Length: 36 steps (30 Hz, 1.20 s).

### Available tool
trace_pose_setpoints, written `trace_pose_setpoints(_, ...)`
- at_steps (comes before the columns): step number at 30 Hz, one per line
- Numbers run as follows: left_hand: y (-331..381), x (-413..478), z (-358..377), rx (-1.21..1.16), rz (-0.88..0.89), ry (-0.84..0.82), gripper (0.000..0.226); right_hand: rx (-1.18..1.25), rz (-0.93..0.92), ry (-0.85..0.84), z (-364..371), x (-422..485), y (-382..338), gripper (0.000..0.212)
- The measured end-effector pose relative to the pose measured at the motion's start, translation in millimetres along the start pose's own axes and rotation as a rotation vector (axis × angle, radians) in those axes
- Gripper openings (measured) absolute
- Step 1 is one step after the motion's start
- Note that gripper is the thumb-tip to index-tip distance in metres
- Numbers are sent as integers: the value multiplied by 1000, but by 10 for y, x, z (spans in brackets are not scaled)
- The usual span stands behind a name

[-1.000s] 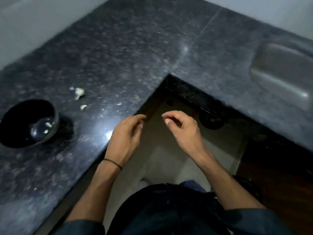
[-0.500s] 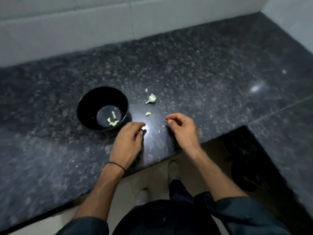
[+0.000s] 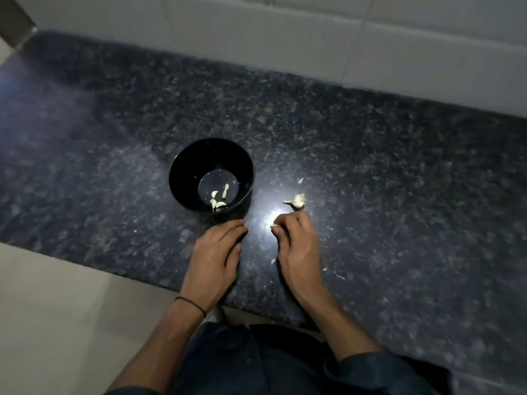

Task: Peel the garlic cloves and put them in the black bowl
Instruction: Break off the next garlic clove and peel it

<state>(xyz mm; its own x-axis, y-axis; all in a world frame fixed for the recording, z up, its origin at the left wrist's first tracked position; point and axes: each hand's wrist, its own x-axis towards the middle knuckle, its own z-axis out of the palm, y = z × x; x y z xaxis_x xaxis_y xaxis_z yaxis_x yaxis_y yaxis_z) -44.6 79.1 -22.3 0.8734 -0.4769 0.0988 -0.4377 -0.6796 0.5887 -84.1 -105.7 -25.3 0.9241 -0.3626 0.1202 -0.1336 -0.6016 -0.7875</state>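
View from a person's head, looking down onto a dark, speckled stone tabletop (image 3: 399,195) with a pale tiled wall (image 3: 285,38) along its far edge. At the lower left, past the tabletop's near edge, is light-coloured floor (image 3: 57,323).

Left of centre, a black bowl (image 3: 182,169) stands upright on the tabletop. On its shiny bottom lie a few pale peeled garlic cloves (image 3: 218,199), gathered toward the near side.

Just in front of the bowl, the left hand (image 3: 214,258) rests palm down on the tabletop. Its fingertips are near the bowl's base, and it is unclear whether they touch it. Its grip is loose and holds nothing, with the fingers relaxed and close together. A thin dark band (image 3: 190,305) circles the left wrist.

To the right, across a bright patch of reflected light, the right hand (image 3: 296,246) sits on the tabletop with its fingers curled. Its grip is pinching a small pale garlic clove (image 3: 274,225) at the fingertips. Whether the clove has its skin on cannot be told.

Just beyond the right hand's knuckles lies the rest of a garlic bulb (image 3: 298,201), its pointed stem end toward the bowl. A small skin scrap (image 3: 300,180) lies just past the bulb, and more scraps (image 3: 339,276) lie to the right of the right wrist. A dark sleeve (image 3: 385,366) covers the right forearm near the bottom edge.
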Motion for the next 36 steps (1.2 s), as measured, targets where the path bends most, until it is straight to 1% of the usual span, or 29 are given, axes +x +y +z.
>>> trace_pose_setpoints(3,35,-50,74,-45,-23,70,34,99,13,-34,-82,8,-24,10)
trace_pose_setpoints(7,2,-49,28,-79,-20,77,32,238,55,-35,-244,89,-147,10)
trace_pose_setpoints(10,-26,-79,-72,-128,-8,86,30,268,39,-16,-312,179,-302,12)
trace_pose_setpoints(13,-110,-147,-171,-98,-45,132,28,309,14,-16,-293,308,-524,15)
trace_pose_setpoints(15,-228,-189,-228,-62,-89,157,29,282,-39,-33,-224,412,-676,17)
trace_pose_setpoints(18,-382,-201,-295,-4,-161,162,39,148,-137,-60,-64,583,-840,17)
trace_pose_setpoints(20,-410,-190,-319,6,-155,165,36,39,-199,-72,45,674,-889,16)
trace_pose_setpoints(22,-406,-176,-333,10,-123,167,32,-33,-205,-101,126,730,-910,18)
trace_pose_setpoints(24,-422,-163,-343,9,-99,160,30,-58,-185,-121,163,754,-925,23)
trace_pose_setpoints(27,-477,-177,-337,18,-68,145,31,58,-95,-101,128,738,-948,26)
trace_pose_setpoints(30,-480,-178,-333,30,-15,146,30,173,-27,24,-12,648,-950,22)
trace_pose_setpoints(33,-411,-163,-329,20,36,143,31,287,121,171,-181,465,-863,20)
trace_pose_setpoints(36,-259,-95,-282,-23,143,141,29,264,247,273,-285,276,-591,21)
